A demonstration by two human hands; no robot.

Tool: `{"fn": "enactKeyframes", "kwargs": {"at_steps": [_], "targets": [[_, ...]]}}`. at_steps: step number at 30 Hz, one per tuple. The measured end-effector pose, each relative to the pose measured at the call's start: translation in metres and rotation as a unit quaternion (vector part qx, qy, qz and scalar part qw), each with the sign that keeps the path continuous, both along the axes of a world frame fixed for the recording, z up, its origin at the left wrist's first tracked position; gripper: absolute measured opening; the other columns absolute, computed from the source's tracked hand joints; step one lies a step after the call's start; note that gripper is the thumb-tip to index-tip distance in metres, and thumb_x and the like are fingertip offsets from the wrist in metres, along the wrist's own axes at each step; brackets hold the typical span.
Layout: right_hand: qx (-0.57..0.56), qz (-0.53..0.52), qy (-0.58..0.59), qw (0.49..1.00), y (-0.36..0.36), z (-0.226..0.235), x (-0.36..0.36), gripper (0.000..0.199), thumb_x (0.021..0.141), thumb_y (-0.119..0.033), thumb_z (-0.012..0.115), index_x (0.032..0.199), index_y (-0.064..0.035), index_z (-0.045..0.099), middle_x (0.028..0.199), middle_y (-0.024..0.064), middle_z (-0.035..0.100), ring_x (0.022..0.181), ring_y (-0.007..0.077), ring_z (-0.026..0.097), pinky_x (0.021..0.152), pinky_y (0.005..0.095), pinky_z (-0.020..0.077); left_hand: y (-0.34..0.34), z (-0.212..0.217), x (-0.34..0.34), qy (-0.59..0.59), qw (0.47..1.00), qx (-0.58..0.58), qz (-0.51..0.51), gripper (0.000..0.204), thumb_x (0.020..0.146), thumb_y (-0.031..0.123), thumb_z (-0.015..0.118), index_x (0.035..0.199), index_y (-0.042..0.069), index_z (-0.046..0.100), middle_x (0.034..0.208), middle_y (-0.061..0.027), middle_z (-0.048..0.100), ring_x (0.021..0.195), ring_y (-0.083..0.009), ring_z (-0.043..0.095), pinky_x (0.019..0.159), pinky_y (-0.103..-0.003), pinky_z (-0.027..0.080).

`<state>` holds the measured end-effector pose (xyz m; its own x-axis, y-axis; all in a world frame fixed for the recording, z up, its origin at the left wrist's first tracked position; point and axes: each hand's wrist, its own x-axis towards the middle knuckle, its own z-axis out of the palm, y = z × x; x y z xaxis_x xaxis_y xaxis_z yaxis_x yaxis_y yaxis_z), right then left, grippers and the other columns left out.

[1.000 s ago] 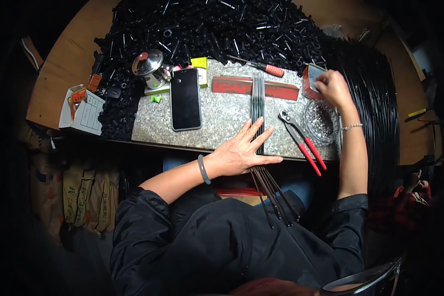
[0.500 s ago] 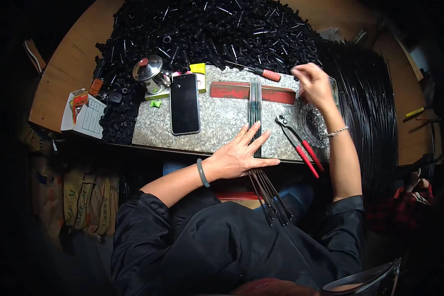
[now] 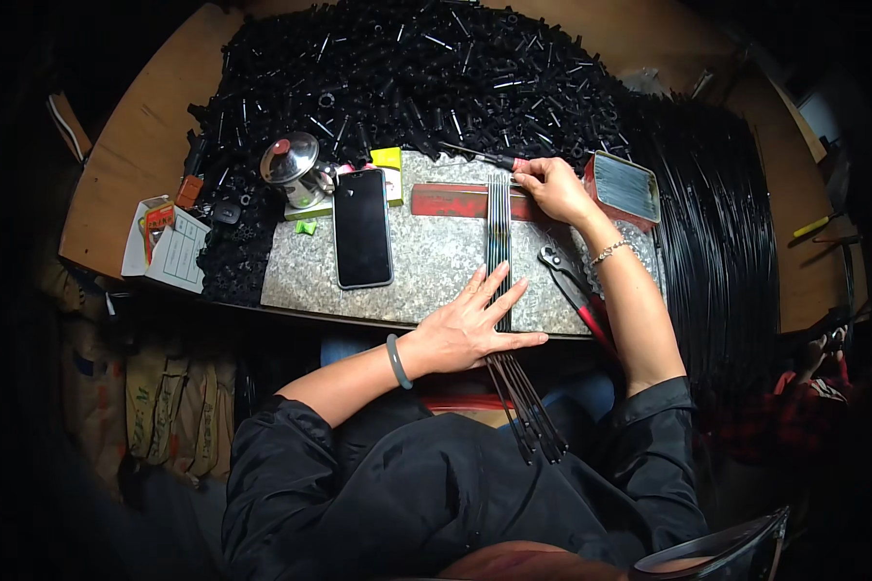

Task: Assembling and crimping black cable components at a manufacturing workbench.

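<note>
My left hand (image 3: pixel 463 329) lies flat with its fingers spread, pressing on a bundle of thin black rods (image 3: pixel 499 232). The rods lie side by side across a red metal bar (image 3: pixel 446 199), and their near ends fan out past the table edge over my lap. My right hand (image 3: pixel 555 191) is closed in a pinch beside the far ends of the rods. What sits between its fingertips, if anything, is hidden. It covers most of the handle of a screwdriver (image 3: pixel 484 156). Pliers (image 3: pixel 570 281) with red grips lie nearer me, partly behind my right forearm.
A rectangular tin (image 3: pixel 625 187) of fine grey pieces stands right of my hand. Black plastic parts (image 3: pixel 407 77) heap along the back, and long black rods (image 3: pixel 717 213) pile at right. A phone (image 3: pixel 363 230), a lidded metal pot (image 3: pixel 298 172) and a white box (image 3: pixel 165 247) are leftward.
My right hand has moved left from over the tin to the far ends of the rods, uncovering the tin. My left hand stays on the rods. The whole view has shifted slightly.
</note>
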<state>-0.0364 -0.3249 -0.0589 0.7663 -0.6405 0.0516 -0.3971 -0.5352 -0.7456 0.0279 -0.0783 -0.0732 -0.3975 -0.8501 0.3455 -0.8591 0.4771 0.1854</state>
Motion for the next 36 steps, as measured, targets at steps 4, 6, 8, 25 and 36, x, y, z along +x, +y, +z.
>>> {"fn": "enactKeyframes", "kwargs": {"at_steps": [4, 6, 8, 25, 36], "targets": [[0.02, 0.004, -0.002, 1.0, -0.005, -0.006, 0.0, 0.021, 0.087, -0.014, 0.061, 0.095, 0.0054, 0.066, 0.085, 0.008, 0.068, 0.078, 0.008, 0.058, 0.075, 0.0273, 0.0474, -0.002, -0.002, 0.0, 0.007, 1.0, -0.004, -0.004, 0.073, 0.065, 0.022, 0.07, 0.131, 0.043, 0.044, 0.14, -0.0215, 0.033, 0.128, -0.0493, 0.03, 0.101, -0.057, 0.034], [0.015, 0.011, -0.004, 1.0, -0.006, -0.007, 0.0, 0.021, 0.087, -0.014, 0.061, 0.095, 0.0053, 0.066, 0.084, 0.0074, 0.068, 0.078, 0.0076, 0.057, 0.074, 0.027, 0.0473, -0.002, 0.0, 0.0, 0.005, 1.0, 0.0, -0.004, 0.075, 0.065, 0.021, 0.071, 0.131, 0.044, 0.043, 0.14, -0.0215, 0.033, 0.128, -0.0494, 0.03, 0.101, -0.057, 0.034], [0.009, 0.018, -0.006, 1.0, -0.004, -0.005, 0.003, 0.021, 0.086, -0.014, 0.061, 0.095, 0.0052, 0.066, 0.084, 0.0069, 0.068, 0.077, 0.0071, 0.056, 0.074, 0.0268, 0.0472, -0.002, -0.004, 0.0, 0.017, 1.0, -0.003, -0.004, 0.075, 0.065, 0.02, 0.071, 0.131, 0.044, 0.043, 0.14, -0.0215, 0.033, 0.128, -0.0494, 0.03, 0.101, -0.057, 0.034], [-0.01, 0.005, -0.028, 1.0, -0.007, -0.015, 0.003, 0.023, 0.083, -0.018, 0.064, 0.096, 0.0004, 0.067, 0.088, 0.0142, 0.068, 0.08, 0.0139, 0.064, 0.076, 0.0293, 0.0478, -0.002, -0.004, 0.0, 0.01, 1.0, -0.012, -0.002, 0.071, 0.069, 0.022, 0.067, 0.132, 0.044, 0.042, 0.141, -0.0216, 0.033, 0.128, -0.049, 0.03, 0.101, -0.058, 0.034], [0.05, 0.028, -0.043, 0.997, -0.012, -0.01, -0.003, 0.015, 0.084, -0.011, 0.064, 0.083, 0.0031, 0.065, 0.075, -0.0005, 0.061, 0.07, 0.0043, 0.05, 0.066, 0.0237, 0.0445, -0.003, -0.006, 0.0, 0.012, 1.0, -0.008, -0.011, 0.065, 0.073, 0.026, 0.064, 0.131, 0.045, 0.043, 0.14, -0.0212, 0.033, 0.128, -0.0484, 0.032, 0.101, -0.057, 0.034]]}}
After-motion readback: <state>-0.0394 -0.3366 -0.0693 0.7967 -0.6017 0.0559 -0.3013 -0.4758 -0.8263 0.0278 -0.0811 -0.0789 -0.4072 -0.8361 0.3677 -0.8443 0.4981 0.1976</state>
